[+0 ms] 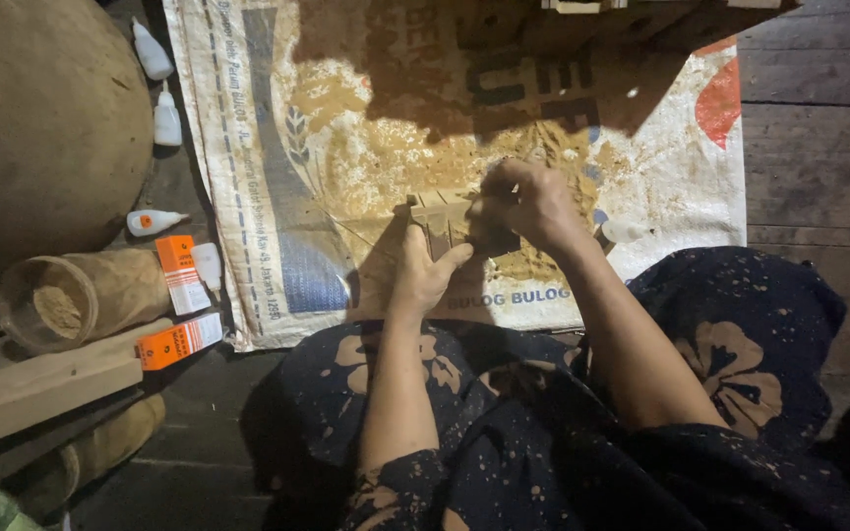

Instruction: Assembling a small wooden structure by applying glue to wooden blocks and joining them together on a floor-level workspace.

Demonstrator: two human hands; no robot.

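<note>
1. On woven plastic sack [277, 147], spread flat over dark plank floor [819, 147]; left edge of sack near small glue bottles, right edge well short of frame edge. Bare planks open to the right; sawdust-stained sack surface open ahead of the hands, up to shadowed wooden edge at top.
2. At centre, small slatted wooden piece [440, 218], held low over the sack just in front of the lap. Partly shadowed; exact shape hard to tell.
3. Left hand [423, 275]: fingers curled round near-left side of the piece, thumb pointing up-right against its lower edge. Gripping.
4. Right hand [528, 202]: fingers bunched and closed over right end of the piece, knuckles up. Whether pinching the piece alone or a small tool as well: cannot tell.
5. Just right of right wrist: small white bottle [627, 231] lying on the sack, close to the forearm.
6. Left of sack: three white glue bottles [154, 221], two orange cartons [181, 273], open cylindrical jar [61, 305] on its side holding tan powder, wooden plank [41, 379], large rounded brown mass [41, 128]. All well apart from the hands.
7. Below: knees in dark floral cloth [740, 344], closing off near side.
</note>
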